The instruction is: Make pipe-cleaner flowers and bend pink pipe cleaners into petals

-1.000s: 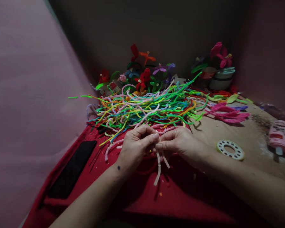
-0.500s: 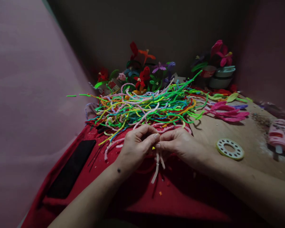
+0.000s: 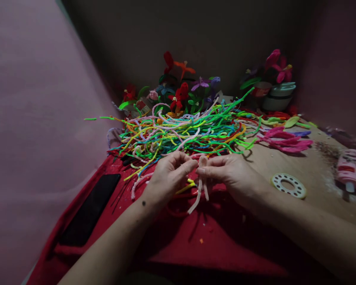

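Note:
A pale pink pipe cleaner (image 3: 199, 194) is bent into a small loop at its top, with two loose tails hanging down. My right hand (image 3: 233, 172) pinches it just below the loop between thumb and forefinger. From the other side, my left hand (image 3: 172, 174) is closed, its thumb and finger pressed together at the pipe cleaner; the exact contact at the fingertips is hard to make out. Under the hands, a short yellow piece (image 3: 186, 187) lies on the red cloth (image 3: 166, 245). Directly behind the hands spreads a heap of many-coloured pipe cleaners (image 3: 178, 132).
A black phone (image 3: 90, 209) lies at left. On the right are a white disc with holes (image 3: 288, 185), a pink glue gun (image 3: 351, 170) and pink pipe-cleaner petals (image 3: 284, 140). Pipe-cleaner flowers (image 3: 178, 97) and a pale lidded container (image 3: 279, 97) stand at the back.
My hands have drawn slightly apart at the fingertips, and the loop top now shows between them. The hanging tails have risen a little. More of the yellow piece is visible.

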The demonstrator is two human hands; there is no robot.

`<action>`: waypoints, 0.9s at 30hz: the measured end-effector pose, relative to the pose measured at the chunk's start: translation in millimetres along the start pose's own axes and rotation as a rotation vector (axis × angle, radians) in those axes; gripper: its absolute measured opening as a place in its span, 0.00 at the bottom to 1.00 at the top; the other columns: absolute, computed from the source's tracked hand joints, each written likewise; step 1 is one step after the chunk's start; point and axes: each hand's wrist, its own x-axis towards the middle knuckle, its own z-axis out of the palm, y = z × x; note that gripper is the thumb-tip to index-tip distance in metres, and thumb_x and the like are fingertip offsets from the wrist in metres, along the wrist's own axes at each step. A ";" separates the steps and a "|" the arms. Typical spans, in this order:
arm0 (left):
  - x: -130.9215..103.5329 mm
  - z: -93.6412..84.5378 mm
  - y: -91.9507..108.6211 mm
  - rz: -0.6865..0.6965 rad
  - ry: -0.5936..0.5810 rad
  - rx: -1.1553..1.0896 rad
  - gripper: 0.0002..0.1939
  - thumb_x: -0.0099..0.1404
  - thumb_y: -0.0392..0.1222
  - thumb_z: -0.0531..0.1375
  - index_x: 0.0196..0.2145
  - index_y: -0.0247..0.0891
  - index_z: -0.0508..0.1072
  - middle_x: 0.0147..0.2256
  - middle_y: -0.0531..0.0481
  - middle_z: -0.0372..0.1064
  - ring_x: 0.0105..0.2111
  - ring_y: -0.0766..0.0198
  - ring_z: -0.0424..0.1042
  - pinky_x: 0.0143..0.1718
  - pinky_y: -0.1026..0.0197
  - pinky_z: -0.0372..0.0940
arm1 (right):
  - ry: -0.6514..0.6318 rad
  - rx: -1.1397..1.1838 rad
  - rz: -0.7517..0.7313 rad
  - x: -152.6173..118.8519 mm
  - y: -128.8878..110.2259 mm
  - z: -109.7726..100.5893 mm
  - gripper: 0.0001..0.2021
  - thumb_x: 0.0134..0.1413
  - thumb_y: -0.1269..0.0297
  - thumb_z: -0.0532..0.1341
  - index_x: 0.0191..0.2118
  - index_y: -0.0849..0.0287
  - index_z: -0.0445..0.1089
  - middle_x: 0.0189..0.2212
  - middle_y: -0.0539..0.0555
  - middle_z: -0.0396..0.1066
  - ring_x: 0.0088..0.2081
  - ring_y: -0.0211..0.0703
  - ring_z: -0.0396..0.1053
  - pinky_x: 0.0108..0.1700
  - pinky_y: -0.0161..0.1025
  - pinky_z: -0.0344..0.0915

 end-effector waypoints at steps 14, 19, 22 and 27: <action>-8.2 13.3 0.3 -0.016 -0.146 -0.021 0.11 0.50 0.41 0.63 0.23 0.35 0.63 0.18 0.58 0.60 0.17 0.75 0.56 0.19 0.70 0.51 | 0.176 0.278 -0.157 8.5 -2.4 -9.0 0.09 0.34 0.67 0.68 0.18 0.62 0.68 0.18 0.47 0.63 0.20 0.30 0.58 0.23 0.32 0.54; -4.2 8.8 -2.0 -0.068 -0.263 -0.143 0.14 0.54 0.49 0.60 0.30 0.35 0.66 0.20 0.56 0.61 0.17 0.75 0.56 0.19 0.70 0.50 | 0.169 0.256 -0.187 9.3 -1.7 -10.9 0.08 0.36 0.65 0.67 0.21 0.61 0.68 0.18 0.48 0.64 0.20 0.32 0.59 0.23 0.32 0.56; -1.3 8.6 -0.3 -0.087 -0.295 -0.144 0.16 0.55 0.52 0.59 0.27 0.34 0.67 0.17 0.57 0.57 0.15 0.76 0.51 0.17 0.69 0.46 | 0.141 0.184 -0.183 6.9 1.7 -8.7 0.10 0.40 0.62 0.65 0.20 0.62 0.68 0.18 0.49 0.66 0.20 0.32 0.59 0.24 0.33 0.56; -3.8 16.5 2.9 0.080 -0.204 0.058 0.14 0.55 0.42 0.60 0.17 0.33 0.63 0.19 0.56 0.55 0.21 0.73 0.54 0.24 0.68 0.51 | 0.098 0.227 -0.130 4.7 6.3 -4.3 0.09 0.39 0.63 0.65 0.19 0.63 0.69 0.17 0.49 0.65 0.19 0.32 0.58 0.23 0.33 0.54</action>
